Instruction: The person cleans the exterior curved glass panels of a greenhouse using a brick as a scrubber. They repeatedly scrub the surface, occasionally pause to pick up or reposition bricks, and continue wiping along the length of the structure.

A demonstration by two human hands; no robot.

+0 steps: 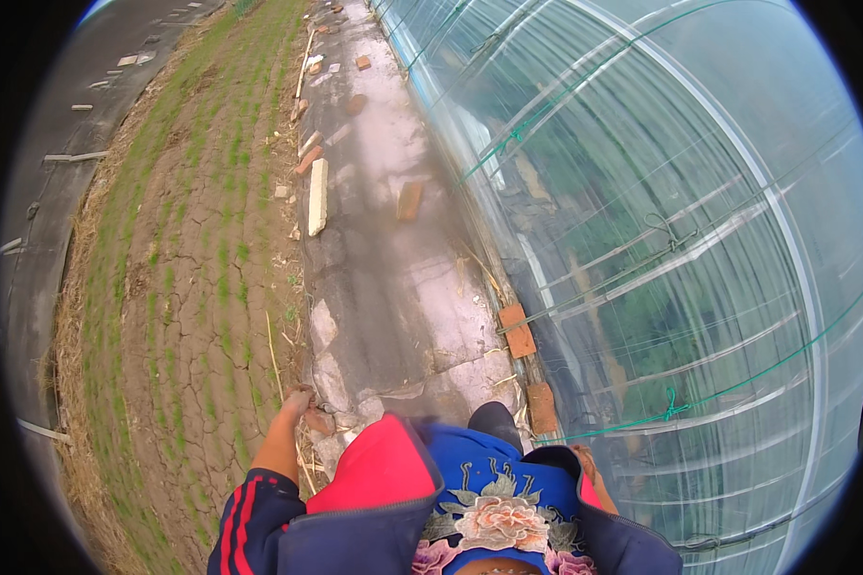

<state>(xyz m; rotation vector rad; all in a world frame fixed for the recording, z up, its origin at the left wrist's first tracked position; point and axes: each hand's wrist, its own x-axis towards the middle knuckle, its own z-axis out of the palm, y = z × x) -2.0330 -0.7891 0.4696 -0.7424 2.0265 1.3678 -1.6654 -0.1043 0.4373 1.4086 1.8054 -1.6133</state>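
On the left, my left hand (299,399) hangs low beside the path's edge. A reddish-brown brick-like piece (321,422) shows right by its fingers; whether the hand grips it or only passes over it cannot be told. My right hand (584,456) is at my right side, partly hidden behind the open dark jacket (629,543), its fingers hard to make out. Close to that hand, a red brick (542,407) lies along the foot of the plastic-covered greenhouse (661,309). Another red brick (517,330) sits just ahead of it.
Ahead runs a narrow path (381,309) with dusty dark sheeting. On it lie a pale, long block (318,197), a loose brick (409,200) and several broken pieces. Cracked soil with green seedling rows (194,287) borders the left. Green ropes (748,359) cross the greenhouse film.
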